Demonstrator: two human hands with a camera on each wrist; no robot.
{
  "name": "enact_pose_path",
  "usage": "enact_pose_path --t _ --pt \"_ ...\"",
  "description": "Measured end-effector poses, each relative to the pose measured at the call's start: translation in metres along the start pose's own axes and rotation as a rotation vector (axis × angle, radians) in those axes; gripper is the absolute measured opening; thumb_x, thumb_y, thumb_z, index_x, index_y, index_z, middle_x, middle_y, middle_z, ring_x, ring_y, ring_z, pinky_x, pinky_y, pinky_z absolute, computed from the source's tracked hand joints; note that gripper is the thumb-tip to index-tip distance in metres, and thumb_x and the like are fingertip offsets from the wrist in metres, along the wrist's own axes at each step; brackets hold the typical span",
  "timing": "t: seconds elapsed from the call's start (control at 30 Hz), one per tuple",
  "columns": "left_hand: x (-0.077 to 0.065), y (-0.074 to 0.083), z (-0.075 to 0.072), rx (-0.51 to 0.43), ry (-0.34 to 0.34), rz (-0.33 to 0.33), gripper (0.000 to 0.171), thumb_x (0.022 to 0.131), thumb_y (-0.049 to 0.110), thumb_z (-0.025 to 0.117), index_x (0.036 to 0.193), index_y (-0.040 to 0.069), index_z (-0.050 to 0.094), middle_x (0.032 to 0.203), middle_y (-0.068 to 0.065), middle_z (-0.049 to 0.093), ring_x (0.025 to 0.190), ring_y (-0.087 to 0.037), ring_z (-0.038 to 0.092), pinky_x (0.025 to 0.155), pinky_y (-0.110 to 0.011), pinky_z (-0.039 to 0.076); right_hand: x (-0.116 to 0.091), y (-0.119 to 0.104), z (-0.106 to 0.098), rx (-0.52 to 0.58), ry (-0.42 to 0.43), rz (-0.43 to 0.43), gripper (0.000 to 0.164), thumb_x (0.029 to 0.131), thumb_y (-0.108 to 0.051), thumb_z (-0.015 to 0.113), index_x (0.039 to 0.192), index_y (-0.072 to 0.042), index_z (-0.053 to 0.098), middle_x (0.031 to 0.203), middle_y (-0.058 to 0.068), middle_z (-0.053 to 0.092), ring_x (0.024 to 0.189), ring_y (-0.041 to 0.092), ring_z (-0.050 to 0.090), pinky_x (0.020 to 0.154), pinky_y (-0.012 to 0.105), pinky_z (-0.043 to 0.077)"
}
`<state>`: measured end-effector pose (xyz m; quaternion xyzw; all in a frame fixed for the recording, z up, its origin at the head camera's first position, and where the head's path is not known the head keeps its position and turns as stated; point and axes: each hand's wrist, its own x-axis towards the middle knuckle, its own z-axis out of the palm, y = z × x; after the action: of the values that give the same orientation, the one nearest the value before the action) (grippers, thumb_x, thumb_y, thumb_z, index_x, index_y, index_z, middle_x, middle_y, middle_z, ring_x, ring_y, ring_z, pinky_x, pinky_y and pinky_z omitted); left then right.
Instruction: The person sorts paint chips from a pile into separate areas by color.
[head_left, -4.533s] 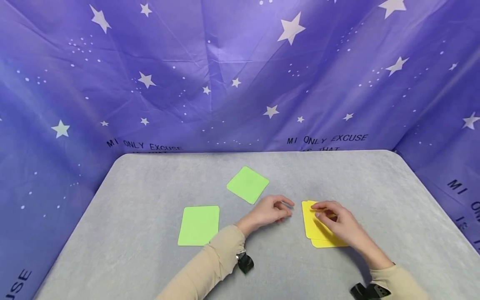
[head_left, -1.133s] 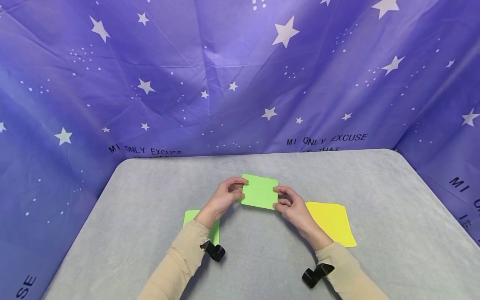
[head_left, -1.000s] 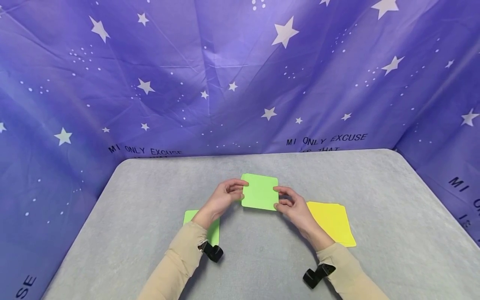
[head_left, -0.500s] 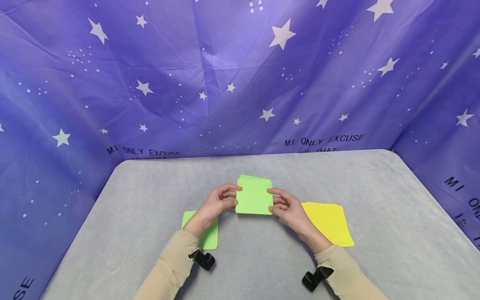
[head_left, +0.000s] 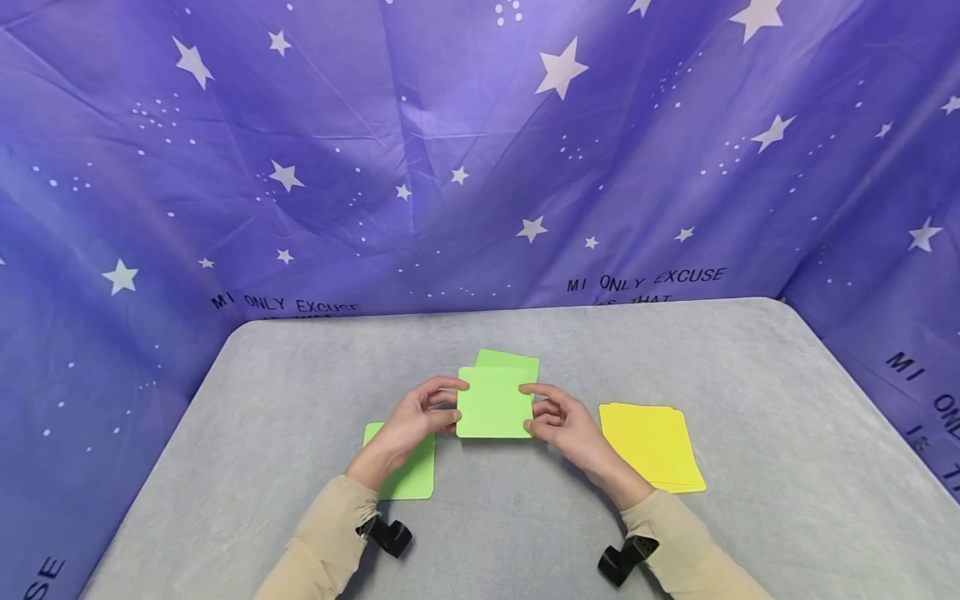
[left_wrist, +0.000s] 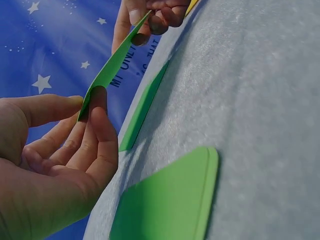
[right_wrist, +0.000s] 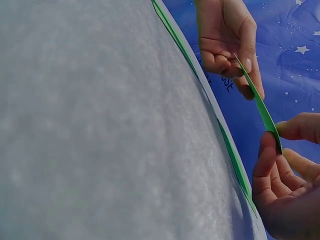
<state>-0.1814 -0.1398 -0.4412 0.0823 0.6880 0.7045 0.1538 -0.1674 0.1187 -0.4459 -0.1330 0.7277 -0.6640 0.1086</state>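
Both hands hold a square light-green card [head_left: 493, 404] raised over the table, tilted toward the head camera. My left hand [head_left: 408, 421] pinches its left edge between thumb and fingers. On the opposite edge, my right hand [head_left: 566, 425] has the same kind of pinch. The left wrist view shows the held card [left_wrist: 112, 67] nearly edge-on, clear of the tabletop. Behind it lies another green card [head_left: 510, 358], its lower part hidden. Under my left wrist are green cards [head_left: 412, 475], partly covered; a doubled edge shows in the left wrist view.
A slightly uneven stack of yellow cards [head_left: 652, 446] lies right of my right hand. The table [head_left: 300, 367] has a grey cloth-like surface with rounded far corners. A purple-blue star-printed curtain [head_left: 337, 167] hangs behind it and along both sides.
My right hand has left the yellow cards, and both hands now hold a green card. Over the last second it has moved left and nearer me, uncovering more of the card behind.
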Motion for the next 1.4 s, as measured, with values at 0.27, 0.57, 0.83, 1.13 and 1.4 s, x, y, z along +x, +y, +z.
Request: enact_pose_path --t 0.27,0.57,0.83,1.13,1.4 --pt "-0.015 0.000 -0.010 0.029 -0.024 -0.010 0.044 0.087 -0.004 0.061 0.130 -0.005 0.051 0.094 -0.007 0.064 0.079 -0.016 0.059 0.076 -0.033 0.052 0.001 0.000 0.006 -0.069 -0.072 -0.041 0.049 0.085 0.004 0.066 0.132 0.005 0.051 0.087 0.007 0.061 0.072 0.009 0.051 0.066 0.021 0.044" --pt "-0.033 -0.002 -0.023 0.076 -0.013 -0.012 0.046 0.088 -0.003 0.062 0.132 -0.006 0.049 0.099 -0.015 0.064 0.076 -0.014 0.059 0.070 -0.028 0.050 0.004 -0.001 0.021 -0.155 -0.154 -0.112 0.049 0.084 0.003 0.067 0.130 0.008 0.050 0.080 0.004 0.058 0.066 0.008 0.048 0.058 0.020 0.040" --pt "-0.048 0.000 -0.035 0.105 0.011 -0.024 0.047 0.087 -0.003 0.062 0.132 -0.006 0.048 0.096 -0.012 0.063 0.069 -0.013 0.055 0.063 -0.024 0.046 0.007 -0.005 0.037 -0.199 -0.190 -0.122 0.048 0.084 -0.001 0.069 0.129 0.005 0.052 0.080 0.002 0.059 0.067 0.009 0.050 0.059 0.020 0.043" --pt "-0.066 0.000 -0.052 0.180 0.094 -0.045 0.046 0.089 -0.001 0.061 0.133 -0.005 0.047 0.110 -0.022 0.062 0.083 -0.019 0.062 0.068 -0.028 0.050 0.016 -0.008 0.059 -0.242 -0.222 -0.116 0.047 0.084 -0.001 0.069 0.128 0.003 0.053 0.079 0.000 0.061 0.068 0.009 0.054 0.064 0.021 0.046" --pt "-0.074 -0.002 -0.061 0.278 0.218 -0.074 0.042 0.087 -0.003 0.063 0.129 -0.004 0.055 0.109 -0.017 0.062 0.083 -0.020 0.059 0.066 -0.026 0.048 0.024 -0.006 0.079 -0.253 -0.255 -0.137 0.046 0.083 0.001 0.069 0.126 0.006 0.053 0.075 -0.002 0.060 0.064 0.004 0.053 0.063 0.020 0.046"
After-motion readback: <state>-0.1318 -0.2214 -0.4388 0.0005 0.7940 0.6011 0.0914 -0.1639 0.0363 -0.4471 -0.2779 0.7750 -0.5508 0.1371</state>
